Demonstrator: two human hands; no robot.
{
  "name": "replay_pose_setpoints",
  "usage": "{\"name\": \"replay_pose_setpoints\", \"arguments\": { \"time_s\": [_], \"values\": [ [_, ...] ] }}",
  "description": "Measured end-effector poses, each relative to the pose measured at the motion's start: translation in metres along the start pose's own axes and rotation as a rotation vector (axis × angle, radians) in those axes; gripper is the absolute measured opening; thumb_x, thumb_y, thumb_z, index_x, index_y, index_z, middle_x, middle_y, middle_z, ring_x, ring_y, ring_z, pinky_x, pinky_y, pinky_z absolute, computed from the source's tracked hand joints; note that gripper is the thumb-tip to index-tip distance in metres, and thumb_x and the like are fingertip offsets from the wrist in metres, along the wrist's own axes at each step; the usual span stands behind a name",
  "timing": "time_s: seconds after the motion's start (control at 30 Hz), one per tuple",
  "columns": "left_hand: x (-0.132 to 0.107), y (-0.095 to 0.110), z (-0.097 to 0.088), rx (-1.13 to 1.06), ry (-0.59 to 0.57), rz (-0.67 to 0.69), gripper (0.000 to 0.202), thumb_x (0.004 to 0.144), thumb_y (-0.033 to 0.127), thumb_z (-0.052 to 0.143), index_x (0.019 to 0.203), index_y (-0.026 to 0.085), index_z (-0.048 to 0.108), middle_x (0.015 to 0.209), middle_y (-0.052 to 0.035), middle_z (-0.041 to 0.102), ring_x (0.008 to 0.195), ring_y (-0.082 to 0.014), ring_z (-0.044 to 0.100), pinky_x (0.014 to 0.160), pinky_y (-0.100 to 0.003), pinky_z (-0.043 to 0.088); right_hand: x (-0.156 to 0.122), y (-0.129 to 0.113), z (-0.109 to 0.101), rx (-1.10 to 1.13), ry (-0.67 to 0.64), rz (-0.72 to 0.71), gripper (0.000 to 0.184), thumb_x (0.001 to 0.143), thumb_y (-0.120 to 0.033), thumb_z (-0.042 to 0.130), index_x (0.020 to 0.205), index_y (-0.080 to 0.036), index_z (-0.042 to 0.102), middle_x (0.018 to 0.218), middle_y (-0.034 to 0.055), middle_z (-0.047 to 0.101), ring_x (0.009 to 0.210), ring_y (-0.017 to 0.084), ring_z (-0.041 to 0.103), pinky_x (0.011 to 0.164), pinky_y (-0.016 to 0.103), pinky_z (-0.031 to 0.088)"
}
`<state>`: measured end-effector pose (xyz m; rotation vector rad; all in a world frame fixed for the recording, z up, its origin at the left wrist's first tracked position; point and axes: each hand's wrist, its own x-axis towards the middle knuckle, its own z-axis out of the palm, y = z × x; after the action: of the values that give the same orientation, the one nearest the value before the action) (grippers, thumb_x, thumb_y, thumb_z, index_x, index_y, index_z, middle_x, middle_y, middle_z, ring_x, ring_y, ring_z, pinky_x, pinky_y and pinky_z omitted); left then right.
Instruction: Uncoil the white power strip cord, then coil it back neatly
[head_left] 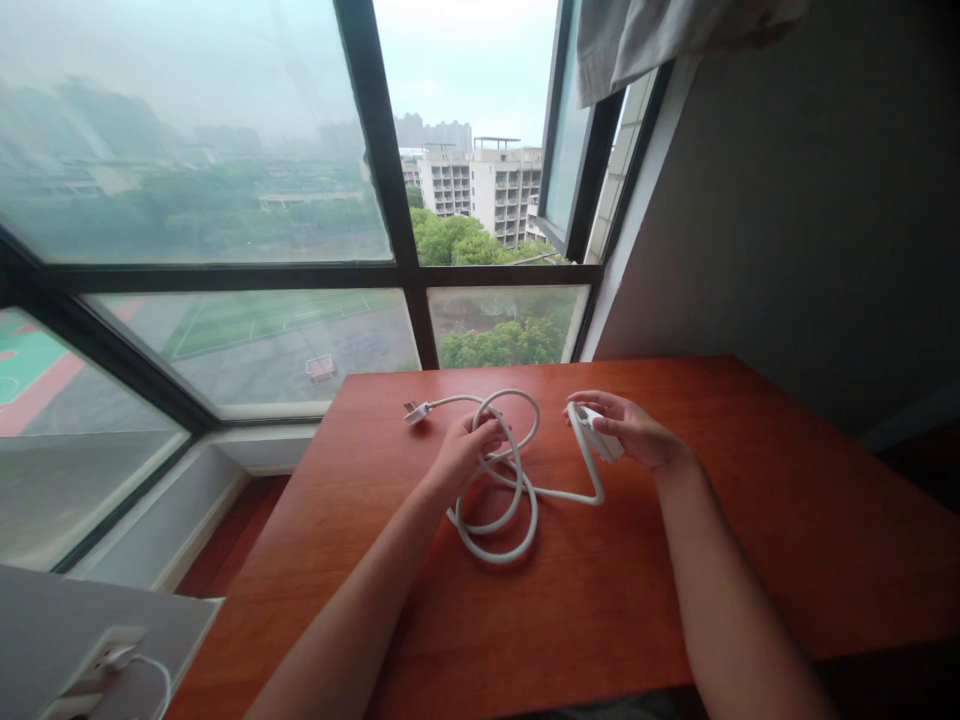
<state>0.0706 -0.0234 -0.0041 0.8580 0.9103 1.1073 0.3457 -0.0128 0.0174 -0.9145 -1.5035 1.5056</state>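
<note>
A thick white power cord (496, 559) lies in loose loops on the wooden table. My left hand (469, 440) is closed around part of these loops, with its fingers curled and partly hidden by the cord. At the far left of the cord, its pronged plug (416, 413) points away to the left. My right hand (631, 428) grips a white block (608, 448) on the cord's other end, thumb on top and fingers behind. From the block the cord bends down to the table and runs left into the loops.
The reddish-brown table (757, 500) reaches to the windows, where one dark-framed pane (562, 130) stands open. A grey curtain (660, 40) hangs at upper right beside a dark wall. At lower left, a wall socket (97, 665) holds a white plug with a cable.
</note>
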Motion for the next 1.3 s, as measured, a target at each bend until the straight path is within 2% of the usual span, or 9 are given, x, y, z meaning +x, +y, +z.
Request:
{"name": "replay_pose_setpoints", "arguments": {
  "time_s": [0.13,0.4,0.57,0.7,0.8,0.87,1.07,1.3],
  "values": [
    [0.002,0.003,-0.007,0.134,0.003,0.019,0.031,0.069,0.024,0.078,0.095,0.012,0.066,0.082,-0.0085,0.07,0.067,-0.0133,0.065,0.064,-0.023,0.051,-0.002,0.001,-0.004,0.021,0.006,-0.002,0.057,0.067,-0.043,0.078,0.118,-0.021,0.063,0.114,0.012,0.067,0.103,0.027,0.061,0.08,0.033,0.049],
    [0.002,0.012,-0.02,0.157,-0.018,0.074,0.029,0.07,0.026,0.078,0.093,0.011,0.067,0.081,-0.0093,0.069,0.069,-0.0157,0.065,0.061,-0.022,0.05,-0.002,0.005,-0.008,0.042,0.027,0.041,0.052,0.07,-0.039,0.077,0.117,-0.02,0.064,0.111,0.011,0.068,0.101,0.024,0.063,0.079,0.031,0.048],
    [0.001,0.017,-0.023,0.239,0.02,0.084,0.029,0.071,0.028,0.076,0.093,0.011,0.067,0.083,-0.0095,0.069,0.071,-0.0156,0.066,0.06,-0.022,0.05,0.001,0.012,-0.015,-0.024,0.149,0.065,0.052,0.07,-0.041,0.077,0.116,-0.021,0.064,0.113,0.0099,0.068,0.097,0.023,0.064,0.08,0.032,0.049],
    [0.002,0.018,-0.027,0.345,0.029,0.068,0.027,0.074,0.028,0.072,0.095,0.011,0.065,0.082,-0.0084,0.067,0.066,-0.0146,0.065,0.057,-0.022,0.05,0.01,0.028,-0.023,-0.241,0.349,0.047,0.051,0.07,-0.045,0.076,0.115,-0.021,0.064,0.114,0.0098,0.068,0.101,0.024,0.063,0.085,0.035,0.048],
    [0.003,0.018,-0.031,0.366,0.027,0.042,0.032,0.073,0.029,0.072,0.098,0.012,0.063,0.083,-0.0071,0.066,0.061,-0.0134,0.064,0.054,-0.022,0.05,0.017,0.039,-0.026,-0.531,0.533,0.054,0.048,0.071,-0.047,0.073,0.109,-0.019,0.066,0.108,0.011,0.069,0.099,0.027,0.063,0.088,0.039,0.047],
    [0.004,0.018,-0.034,0.367,0.024,0.037,0.034,0.072,0.03,0.073,0.099,0.013,0.062,0.083,-0.0061,0.066,0.06,-0.0132,0.064,0.054,-0.023,0.052,0.02,0.044,-0.026,-0.73,0.597,0.071,0.044,0.074,-0.047,0.07,0.108,-0.019,0.067,0.106,0.011,0.07,0.098,0.027,0.064,0.087,0.038,0.047],
    [0.005,0.018,-0.036,0.373,0.012,0.028,0.039,0.07,0.032,0.074,0.101,0.012,0.061,0.08,-0.0051,0.066,0.061,-0.0147,0.065,0.056,-0.027,0.054,0.026,0.051,-0.021,-1.063,0.598,0.104,0.039,0.083,-0.045,0.06,0.112,-0.02,0.065,0.109,0.0102,0.069,0.099,0.025,0.063,0.082,0.032,0.046],
    [0.004,0.021,-0.04,0.389,-0.021,-0.003,0.042,0.07,0.033,0.074,0.104,0.011,0.06,0.079,-0.0064,0.066,0.068,-0.0178,0.068,0.063,-0.03,0.057,0.026,0.054,-0.013,-1.309,0.611,0.199,0.035,0.088,-0.045,0.052,0.11,-0.02,0.065,0.11,0.0121,0.068,0.098,0.026,0.062,0.077,0.033,0.045]
  ]
}}
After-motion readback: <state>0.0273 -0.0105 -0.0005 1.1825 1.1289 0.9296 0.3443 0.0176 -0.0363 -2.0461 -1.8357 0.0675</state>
